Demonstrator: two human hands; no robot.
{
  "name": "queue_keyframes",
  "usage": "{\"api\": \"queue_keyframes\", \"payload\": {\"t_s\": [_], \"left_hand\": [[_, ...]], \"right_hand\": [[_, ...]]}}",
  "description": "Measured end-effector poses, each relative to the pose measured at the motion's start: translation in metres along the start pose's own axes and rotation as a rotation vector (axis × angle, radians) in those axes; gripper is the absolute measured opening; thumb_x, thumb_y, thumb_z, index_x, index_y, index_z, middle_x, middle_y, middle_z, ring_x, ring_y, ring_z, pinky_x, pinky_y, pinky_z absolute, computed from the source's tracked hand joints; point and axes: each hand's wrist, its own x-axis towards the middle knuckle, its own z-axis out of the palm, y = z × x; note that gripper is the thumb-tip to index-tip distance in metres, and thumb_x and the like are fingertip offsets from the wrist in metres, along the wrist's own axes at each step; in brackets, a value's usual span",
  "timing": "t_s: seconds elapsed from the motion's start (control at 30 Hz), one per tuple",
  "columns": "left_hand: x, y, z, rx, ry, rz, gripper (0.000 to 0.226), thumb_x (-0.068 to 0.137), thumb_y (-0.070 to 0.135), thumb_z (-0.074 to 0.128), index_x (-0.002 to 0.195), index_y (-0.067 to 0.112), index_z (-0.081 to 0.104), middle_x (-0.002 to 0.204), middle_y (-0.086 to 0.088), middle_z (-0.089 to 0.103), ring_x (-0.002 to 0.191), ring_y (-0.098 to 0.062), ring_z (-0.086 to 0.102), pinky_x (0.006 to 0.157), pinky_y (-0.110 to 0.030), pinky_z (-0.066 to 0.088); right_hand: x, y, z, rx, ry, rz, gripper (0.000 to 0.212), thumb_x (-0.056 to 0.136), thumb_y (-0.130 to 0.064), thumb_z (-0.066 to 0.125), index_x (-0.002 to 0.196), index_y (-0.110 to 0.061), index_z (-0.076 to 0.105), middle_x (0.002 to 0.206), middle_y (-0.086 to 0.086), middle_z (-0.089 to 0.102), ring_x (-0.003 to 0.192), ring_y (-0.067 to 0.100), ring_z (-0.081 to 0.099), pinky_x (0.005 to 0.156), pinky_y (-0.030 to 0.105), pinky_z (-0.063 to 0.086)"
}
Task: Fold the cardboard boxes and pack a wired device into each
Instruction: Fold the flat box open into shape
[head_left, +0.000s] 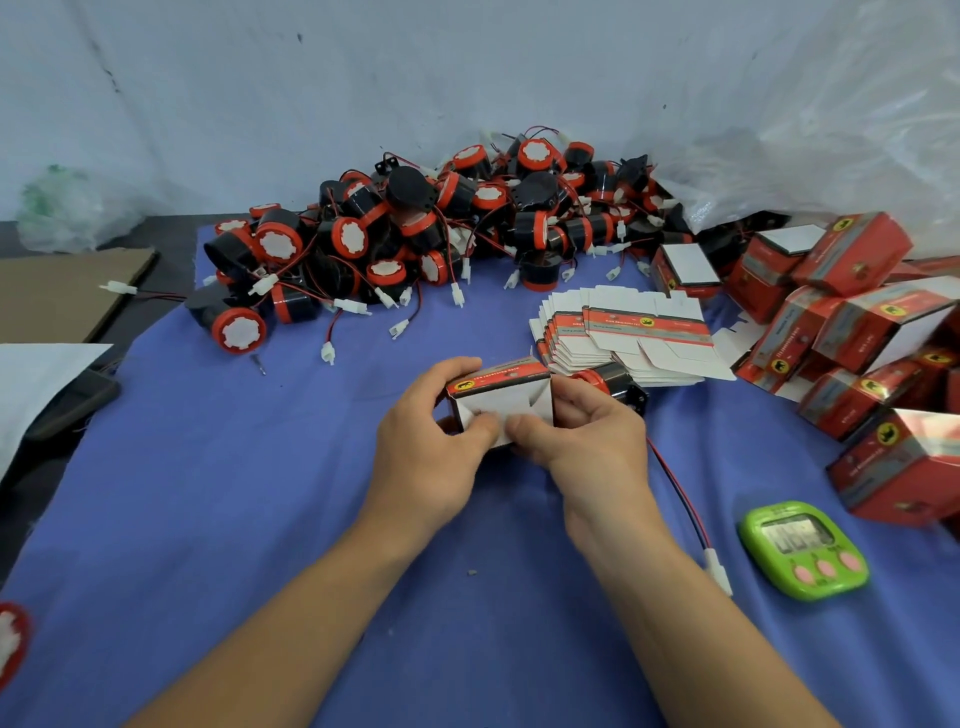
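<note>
Centre: box (498, 402) betw. left hand (431, 452) & right hand (592, 447), above cloth (208, 467)
Behind: device pile (415, 234)
Behind-R: flat box stack (639, 332), single device (613, 376) just before it
Far R: folded boxes (857, 338)
Front-R: timer (802, 551)

box (498, 387) red/white | cloth (260, 493) blue | timer (804, 551) green, pink btns

Forearms stretched forward; left grip (431, 431) and right grip (587, 431), fingers curled, thumbs nearly touching
</note>
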Motion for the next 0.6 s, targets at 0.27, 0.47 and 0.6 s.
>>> {"api": "queue_keyframes", "payload": {"t_s": [0.27,0.47,0.6], "left_hand": [[-0.001,0.0,0.001,0.017,0.062,-0.025,0.054,0.076,-0.006,0.069,0.113,0.035,0.07,0.105,0.018,0.073,0.096,0.001,0.069,0.077,-0.018,0.058],[-0.002,0.0,0.002,0.019,0.079,-0.052,0.058,0.071,-0.011,0.066,0.104,0.036,0.068,0.102,0.017,0.072,0.092,0.002,0.069,0.07,-0.014,0.055],[-0.001,-0.002,0.001,0.018,0.088,-0.055,0.056,0.072,-0.009,0.066,0.105,0.036,0.069,0.1,0.018,0.073,0.093,-0.001,0.068,0.073,-0.018,0.057]], "right_hand": [[-0.003,0.009,0.01,-0.212,0.055,-0.055,0.042,0.071,0.004,0.079,0.101,-0.025,0.075,0.091,-0.011,0.08,0.088,0.011,0.078,0.087,0.042,0.063],[-0.005,0.012,0.013,-0.265,0.037,-0.059,0.04,0.071,0.002,0.076,0.098,-0.028,0.076,0.09,-0.015,0.079,0.087,0.006,0.076,0.084,0.04,0.064],[-0.004,0.01,0.015,-0.214,0.029,-0.025,0.026,0.083,-0.007,0.072,0.097,-0.029,0.079,0.093,-0.01,0.08,0.093,0.013,0.077,0.088,0.046,0.062]]}}
